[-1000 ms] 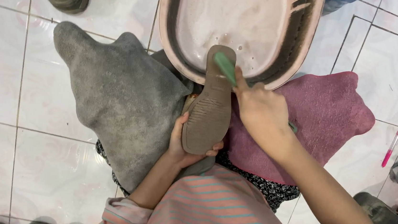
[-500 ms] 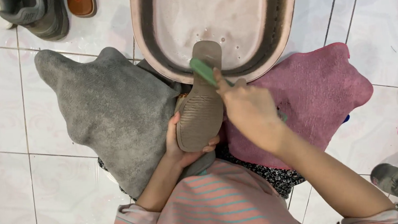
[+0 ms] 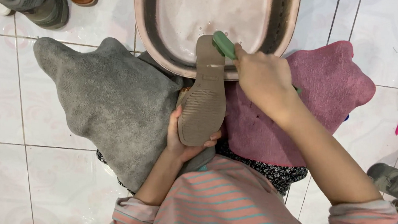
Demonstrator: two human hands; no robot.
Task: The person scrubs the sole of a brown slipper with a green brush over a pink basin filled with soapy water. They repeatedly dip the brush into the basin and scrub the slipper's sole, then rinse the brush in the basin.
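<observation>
Overhead, sole-up shoe (image 3: 205, 97) lies w/ long axis running from left hand (image 3: 182, 140), cupped round its heel end, up to toe over pink basin rim (image 3: 156, 58), where right hand (image 3: 263, 80), fist closed on green brush (image 3: 224, 45), sits nearer.

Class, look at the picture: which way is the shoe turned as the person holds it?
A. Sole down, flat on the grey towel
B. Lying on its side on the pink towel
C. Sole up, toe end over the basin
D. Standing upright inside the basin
C: the left hand grips the shoe at its heel end, ridged sole facing up, the toe reaching over the pink basin's rim.
</observation>
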